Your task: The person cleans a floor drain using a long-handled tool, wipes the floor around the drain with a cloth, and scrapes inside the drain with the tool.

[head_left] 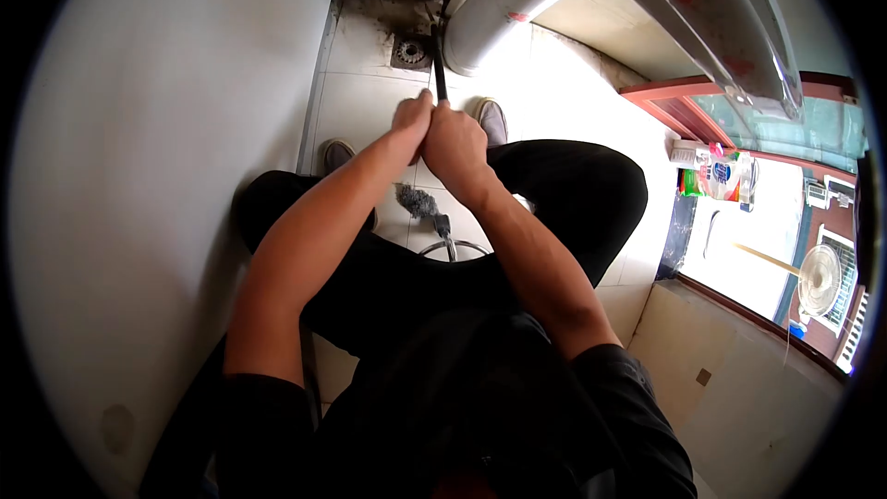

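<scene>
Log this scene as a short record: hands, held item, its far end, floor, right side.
Left hand: left hand closed on the dark rod
Right hand: right hand closed on the same rod, against the left
Far end: beside the floor drain, near the white pedestal; floor contact unclear
Floor: grey bristled brush between the legs, apart from the hands
Right side: electric fan

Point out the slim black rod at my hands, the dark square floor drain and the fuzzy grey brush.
Slim black rod (439, 66): head view, on its exposed shaft.
Dark square floor drain (412, 53): head view, on its round central grate.
Fuzzy grey brush (417, 201): head view, on its fluffy head.
</scene>
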The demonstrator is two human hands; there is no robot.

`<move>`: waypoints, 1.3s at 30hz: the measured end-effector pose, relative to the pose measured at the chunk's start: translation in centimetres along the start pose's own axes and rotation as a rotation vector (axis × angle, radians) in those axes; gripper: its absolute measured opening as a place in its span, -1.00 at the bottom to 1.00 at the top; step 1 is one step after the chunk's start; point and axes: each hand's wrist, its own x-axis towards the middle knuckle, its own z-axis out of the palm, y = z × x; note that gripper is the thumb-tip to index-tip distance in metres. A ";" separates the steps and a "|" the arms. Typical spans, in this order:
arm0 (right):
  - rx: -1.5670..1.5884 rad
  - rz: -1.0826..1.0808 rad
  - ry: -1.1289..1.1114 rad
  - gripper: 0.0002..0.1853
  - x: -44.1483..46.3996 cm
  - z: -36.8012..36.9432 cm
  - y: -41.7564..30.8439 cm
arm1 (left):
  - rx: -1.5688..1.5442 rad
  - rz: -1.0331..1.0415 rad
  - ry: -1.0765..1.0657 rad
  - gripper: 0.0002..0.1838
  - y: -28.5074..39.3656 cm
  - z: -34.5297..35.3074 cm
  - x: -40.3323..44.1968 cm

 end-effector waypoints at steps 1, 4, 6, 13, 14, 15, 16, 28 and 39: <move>-0.025 0.027 -0.010 -0.78 0.3 0.3 -0.7 | 0.001 -0.027 -0.019 -0.45 -0.1 -1.0 1.1; 0.012 0.028 -0.011 -0.80 0.0 -0.6 -2.7 | -0.031 -0.117 0.056 -0.41 2.5 -2.0 -1.2; 0.016 0.047 -0.009 -0.78 0.0 -0.5 -2.7 | 0.007 -0.090 0.048 -0.40 2.6 -2.3 -1.4; -0.072 -0.001 -0.016 -0.78 0.0 -1.3 -2.9 | 0.005 -0.125 0.036 -0.27 2.6 -1.5 -2.4; -0.075 0.000 -0.019 -0.78 0.5 -1.2 -2.8 | -0.009 -0.119 0.039 -0.25 2.4 -1.1 -2.5; -0.084 -0.013 -0.019 -0.79 0.9 -1.0 -2.6 | -0.010 -0.119 0.042 -0.25 2.5 -1.3 -2.4; -0.093 -0.023 -0.015 -0.79 0.8 -0.7 -2.4 | -0.008 -0.117 0.042 -0.25 2.9 -1.7 -2.2; -0.201 -0.055 -0.014 -0.69 0.1 2.7 -2.5 | -0.112 0.047 0.201 -0.38 9.2 -0.5 -5.7; -0.136 0.003 0.014 -0.70 -0.9 1.4 -1.0 | 0.081 0.141 0.241 -0.45 6.3 -1.0 -3.3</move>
